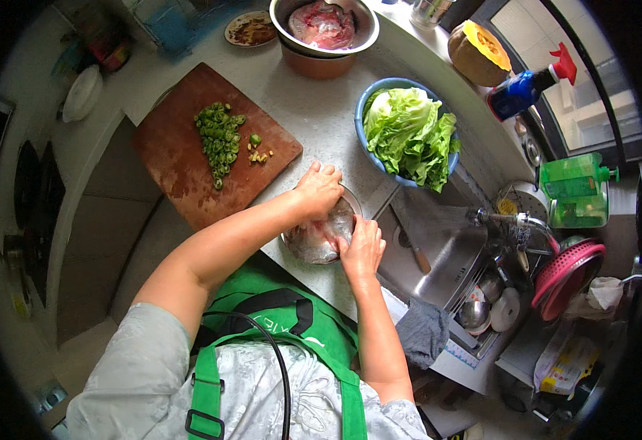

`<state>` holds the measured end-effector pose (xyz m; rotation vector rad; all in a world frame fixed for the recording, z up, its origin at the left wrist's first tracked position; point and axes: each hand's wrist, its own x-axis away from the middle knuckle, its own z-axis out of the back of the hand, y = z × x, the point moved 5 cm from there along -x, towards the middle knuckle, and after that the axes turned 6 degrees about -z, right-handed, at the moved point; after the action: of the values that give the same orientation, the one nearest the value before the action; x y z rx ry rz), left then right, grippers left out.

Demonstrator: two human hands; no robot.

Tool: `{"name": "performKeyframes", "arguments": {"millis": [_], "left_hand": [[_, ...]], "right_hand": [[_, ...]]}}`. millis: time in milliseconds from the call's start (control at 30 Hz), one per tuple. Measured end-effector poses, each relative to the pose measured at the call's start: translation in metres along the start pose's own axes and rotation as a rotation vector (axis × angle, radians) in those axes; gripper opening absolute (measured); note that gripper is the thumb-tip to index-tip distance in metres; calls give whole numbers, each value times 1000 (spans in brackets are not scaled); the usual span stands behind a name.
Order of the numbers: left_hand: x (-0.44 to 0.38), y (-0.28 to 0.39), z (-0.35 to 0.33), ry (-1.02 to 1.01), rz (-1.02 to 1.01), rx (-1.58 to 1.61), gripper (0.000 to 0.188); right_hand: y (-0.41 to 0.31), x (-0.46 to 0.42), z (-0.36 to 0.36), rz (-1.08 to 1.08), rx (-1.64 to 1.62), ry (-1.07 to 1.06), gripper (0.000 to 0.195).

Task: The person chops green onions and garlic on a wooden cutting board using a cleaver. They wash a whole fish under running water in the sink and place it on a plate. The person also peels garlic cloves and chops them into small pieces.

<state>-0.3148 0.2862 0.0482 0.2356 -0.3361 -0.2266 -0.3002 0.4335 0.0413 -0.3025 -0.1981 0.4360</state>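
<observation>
A raw fish piece (321, 234) with grey skin and pinkish flesh lies on a round metal plate (354, 201) at the counter's front edge. My left hand (321, 190) rests on its upper part, fingers pointing away from me. My right hand (362, 246) grips the fish's right side, the thumb pressed on the flesh. Left of the plate, a wooden cutting board (172, 159) bears sliced green peppers (219, 140) and small chopped yellowish bits (259, 157). The underside of the fish is hidden.
Lettuce (409, 132) fills a blue basin (360, 129) beyond my right hand. A metal bowl (374, 33) with more raw fish stands at the back. Water sprays into the steel sink (442, 269) at right, where a knife (421, 259) lies. A grey cloth (422, 333) hangs at its front.
</observation>
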Motion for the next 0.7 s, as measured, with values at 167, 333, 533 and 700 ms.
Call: {"name": "performKeyframes", "arguments": {"millis": [167,333,533,700], "left_hand": [[-3,-26,-4,-179,-22,722,54],[-5,-42,-1,-412,-89,1192,46],[-3,-52,-14,-460,-106,1448,42],[3,-50,-24,-463,-136,1652,39]], "right_hand": [[5,-10,9,-10,-263,37,58],[32,-32,0,0,-736,-188,40],[19,-42,2,-131,-1206,-588,33],[12,-42,1,-203,-1269,-696,35]]}}
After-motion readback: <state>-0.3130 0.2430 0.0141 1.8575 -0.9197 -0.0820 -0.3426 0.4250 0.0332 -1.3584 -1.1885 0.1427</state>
